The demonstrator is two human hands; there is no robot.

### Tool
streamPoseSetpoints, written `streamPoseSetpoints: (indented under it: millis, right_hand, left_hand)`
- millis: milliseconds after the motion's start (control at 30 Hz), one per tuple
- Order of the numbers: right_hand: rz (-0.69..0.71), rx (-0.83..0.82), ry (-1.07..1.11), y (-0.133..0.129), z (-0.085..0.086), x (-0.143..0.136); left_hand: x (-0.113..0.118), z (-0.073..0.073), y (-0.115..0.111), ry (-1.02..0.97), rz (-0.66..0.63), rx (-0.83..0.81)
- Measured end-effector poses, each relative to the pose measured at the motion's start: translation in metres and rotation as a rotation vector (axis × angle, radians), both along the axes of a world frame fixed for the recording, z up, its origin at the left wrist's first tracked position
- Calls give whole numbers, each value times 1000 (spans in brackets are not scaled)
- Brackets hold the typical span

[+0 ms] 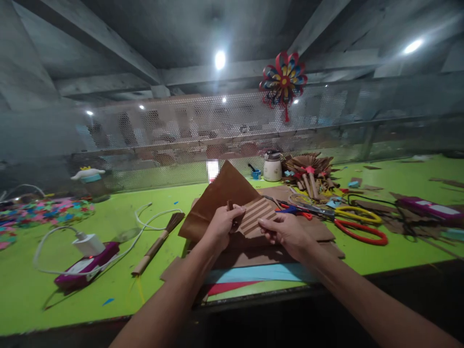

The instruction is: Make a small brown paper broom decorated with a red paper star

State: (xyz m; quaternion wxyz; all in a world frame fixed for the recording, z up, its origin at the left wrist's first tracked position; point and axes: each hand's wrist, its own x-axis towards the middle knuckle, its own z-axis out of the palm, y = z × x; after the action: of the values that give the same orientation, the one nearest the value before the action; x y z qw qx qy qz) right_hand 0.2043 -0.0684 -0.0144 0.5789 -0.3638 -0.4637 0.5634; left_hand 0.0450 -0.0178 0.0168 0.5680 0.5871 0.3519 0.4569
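A striped brown paper piece [256, 215] is held up between my two hands. My left hand [225, 224] is closed on its left end, with a small brown bit poking up above the fingers. At the right end, my right hand [282, 232] pinches the striped piece between thumb and fingers. A larger brown paper sheet [217, 200] stands tilted behind my left hand. Beneath both hands lie stacked brown cardboard pieces [250, 258] and a light blue strip [253, 273] near the table edge.
The green table [119, 290] bears a purple power strip [87, 268], a rolled brown paper piece [155, 246] and a white cable at left. Large scissors [337, 215], a jar [272, 166] and folded paper fans [308, 169] are at right. Perforated mesh [174, 140] stands behind.
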Motion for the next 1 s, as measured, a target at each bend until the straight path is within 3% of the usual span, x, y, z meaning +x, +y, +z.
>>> streamPoseSetpoints:
  millis: [300,433,567,633,800,900,1000]
  right_hand:
    - [-96,-1,45,1,0,3]
    - [-188,25,59,9,4,10]
    - [-256,111,-116,16,10,23]
    - [-237,148,-254,14,15,30]
    - [-29,243,-736,4,39,42]
    - [79,339,-916,5,54,42]
    - [130,374,-926,11,63,40]
  left_hand:
    - [2,5,-3,39,-28,-3]
    - [2,4,-7,167,-111,13]
    - [2,4,-9,267,-251,-5]
    - [1,6,-9,261,-263,-16]
    - [0,15,-8,194,-62,139]
    - [6,14,-12,328,-194,271]
    - [14,6,-16,393,-263,343]
